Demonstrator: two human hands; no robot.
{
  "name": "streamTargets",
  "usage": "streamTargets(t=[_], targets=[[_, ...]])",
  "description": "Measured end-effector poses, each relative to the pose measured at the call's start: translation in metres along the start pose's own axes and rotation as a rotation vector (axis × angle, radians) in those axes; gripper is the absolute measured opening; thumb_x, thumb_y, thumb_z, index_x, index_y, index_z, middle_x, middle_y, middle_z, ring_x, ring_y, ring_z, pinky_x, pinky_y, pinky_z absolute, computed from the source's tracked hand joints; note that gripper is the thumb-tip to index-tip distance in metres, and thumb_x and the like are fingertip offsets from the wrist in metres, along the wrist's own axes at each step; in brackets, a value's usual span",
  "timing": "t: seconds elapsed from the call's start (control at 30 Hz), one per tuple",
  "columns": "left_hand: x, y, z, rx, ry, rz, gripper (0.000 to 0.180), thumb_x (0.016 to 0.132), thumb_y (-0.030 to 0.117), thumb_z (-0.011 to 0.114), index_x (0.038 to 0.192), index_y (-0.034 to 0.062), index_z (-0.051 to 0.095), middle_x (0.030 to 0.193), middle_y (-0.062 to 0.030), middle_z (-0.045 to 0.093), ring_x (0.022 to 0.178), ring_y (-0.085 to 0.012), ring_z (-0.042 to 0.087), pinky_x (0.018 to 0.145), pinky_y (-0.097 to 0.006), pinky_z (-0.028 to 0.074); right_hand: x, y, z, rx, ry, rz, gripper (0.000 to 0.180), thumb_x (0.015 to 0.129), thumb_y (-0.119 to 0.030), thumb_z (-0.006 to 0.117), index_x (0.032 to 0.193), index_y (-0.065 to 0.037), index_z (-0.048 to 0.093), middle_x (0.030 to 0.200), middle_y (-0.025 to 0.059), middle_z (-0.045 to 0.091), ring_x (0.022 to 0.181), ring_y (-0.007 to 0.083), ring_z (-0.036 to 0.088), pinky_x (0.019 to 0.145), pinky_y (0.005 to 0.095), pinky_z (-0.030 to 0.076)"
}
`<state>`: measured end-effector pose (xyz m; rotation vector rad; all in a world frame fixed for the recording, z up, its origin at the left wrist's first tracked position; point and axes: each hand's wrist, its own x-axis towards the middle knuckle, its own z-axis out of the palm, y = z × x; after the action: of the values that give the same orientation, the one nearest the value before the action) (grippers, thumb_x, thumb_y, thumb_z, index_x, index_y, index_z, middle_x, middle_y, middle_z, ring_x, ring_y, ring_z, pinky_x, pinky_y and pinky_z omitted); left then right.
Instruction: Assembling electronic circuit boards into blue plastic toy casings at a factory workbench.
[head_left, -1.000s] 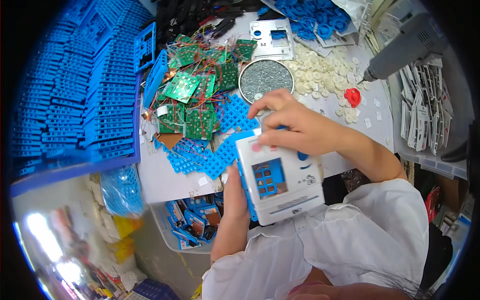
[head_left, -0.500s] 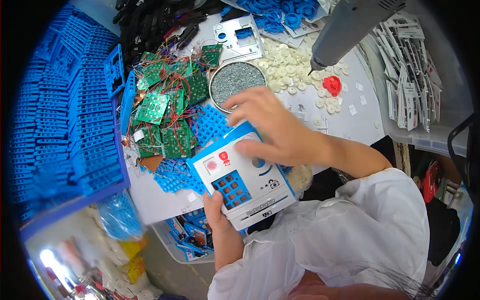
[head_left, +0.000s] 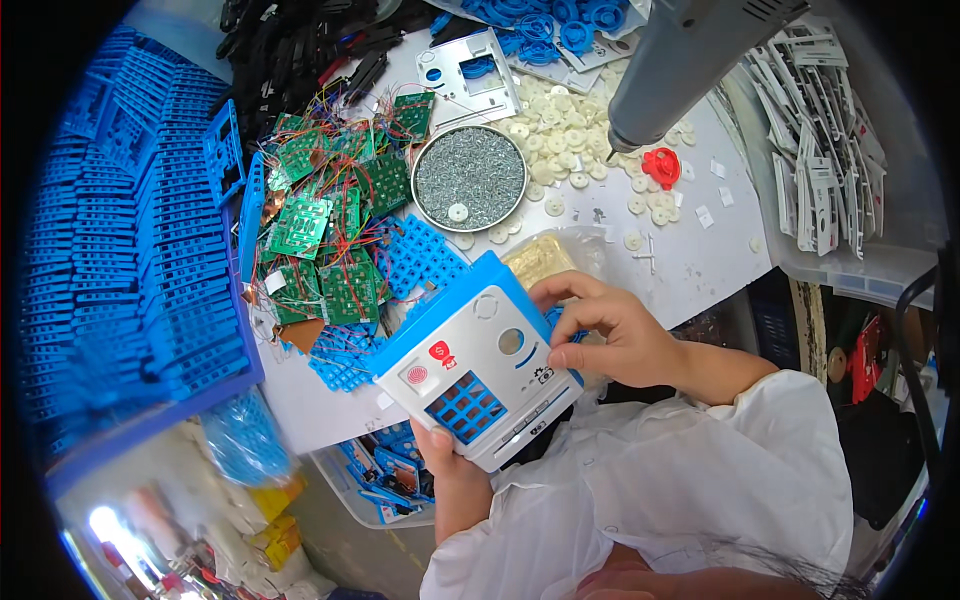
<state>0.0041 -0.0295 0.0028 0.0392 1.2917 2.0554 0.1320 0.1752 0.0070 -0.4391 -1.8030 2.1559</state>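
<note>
A white panel with a blue frame (head_left: 455, 345), like the front of a toy safe, is held up tilted over the table's near edge. It has a round hole, red printed marks and a square window with a blue grid of keys in it. My left hand (head_left: 455, 475) is closed on its lower left corner, thumb in front and fingers hidden behind. At its right edge my right hand (head_left: 620, 335) has bent fingers, with the thumb tip over the front and the index finger against the upper edge. A round tin of small screws (head_left: 470, 180) stands beyond the panel.
Green circuit boards with wires (head_left: 305, 225) and blue key grids (head_left: 420, 255) lie to the left, beside a crate of blue frames (head_left: 150, 220). Cream discs (head_left: 560, 130), a red knob (head_left: 661, 167) and a hanging grey screwdriver (head_left: 670, 80) are beyond. White panels (head_left: 820, 150) fill a bin right.
My right hand has drawn back from above the panel to its right edge, fingers now bent. The panel has tilted, showing more of its blue upper side. A cream disc now shows in the screw tin.
</note>
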Motion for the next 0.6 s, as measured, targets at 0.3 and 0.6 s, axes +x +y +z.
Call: streamTargets(t=[0.3, 0.6], targets=[[-0.002, 0.006, -0.01, 0.145, -0.046, 0.048, 0.095, 0.088, 0.049, 0.073, 0.155, -0.0032, 0.032, 0.144, -0.0223, 0.055, 0.126, -0.0302, 0.062, 0.103, -0.044, 0.055, -0.001, 0.005, -0.001, 0.241, -0.087, 0.167, 0.007, 0.092, -0.003, 0.076, 0.092, 0.002, 0.071, 0.134, 0.0127, 0.057, 0.111, 0.0168, 0.064, 0.094, 0.03, 0.056], [0.005, 0.016, 0.019, 0.553, 0.017, 0.298, 0.094, 0.082, 0.0, 0.055, 0.166, 0.0028, 0.014, 0.152, -0.0229, 0.048, 0.136, -0.0292, 0.055, 0.115, -0.042, 0.044, -0.001, 0.007, -0.001, 0.123, -0.068, 0.136, 0.01, 0.091, -0.006, 0.078, 0.09, 0.001, 0.07, 0.128, 0.0107, 0.059, 0.107, 0.0156, 0.064, 0.09, 0.0273, 0.057]])
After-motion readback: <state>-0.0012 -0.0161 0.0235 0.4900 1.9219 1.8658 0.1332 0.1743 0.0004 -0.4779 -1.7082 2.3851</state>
